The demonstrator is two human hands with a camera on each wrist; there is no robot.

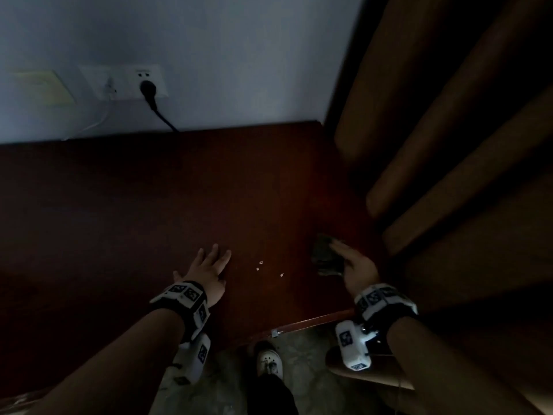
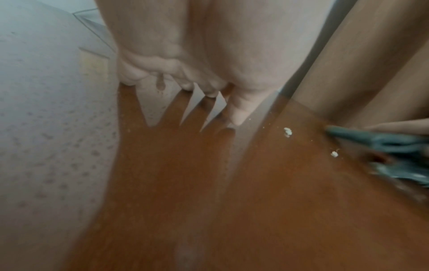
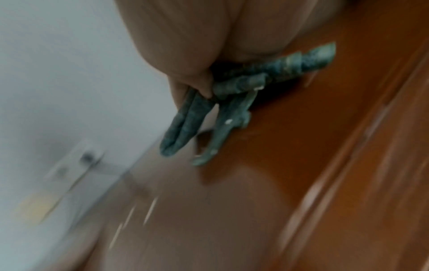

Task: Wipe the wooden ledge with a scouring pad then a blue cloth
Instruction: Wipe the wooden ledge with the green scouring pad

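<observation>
Left hand (image 1: pixel 207 268) lies flat on the wooden ledge (image 1: pixel 119 205), fingers straight and spread, holding nothing. White crumbs (image 1: pixel 261 262) sit between the hands. Right hand (image 1: pixel 356 266) presses a crumpled blue cloth (image 1: pixel 324 256) on the ledge, thumb apparently pinching a fold; that view is blurred.

Dark reddish-brown wooden ledge (image 1: pixel 155 205), flat and glossy, running against the wall. Crumpled, folded blue-grey cloth (image 1: pixel 326 259) at about 4 o'clock on it, pressed to the wood, with small white crumbs (image 1: pixel 260 262) scattered at its 9 o'clock.
</observation>
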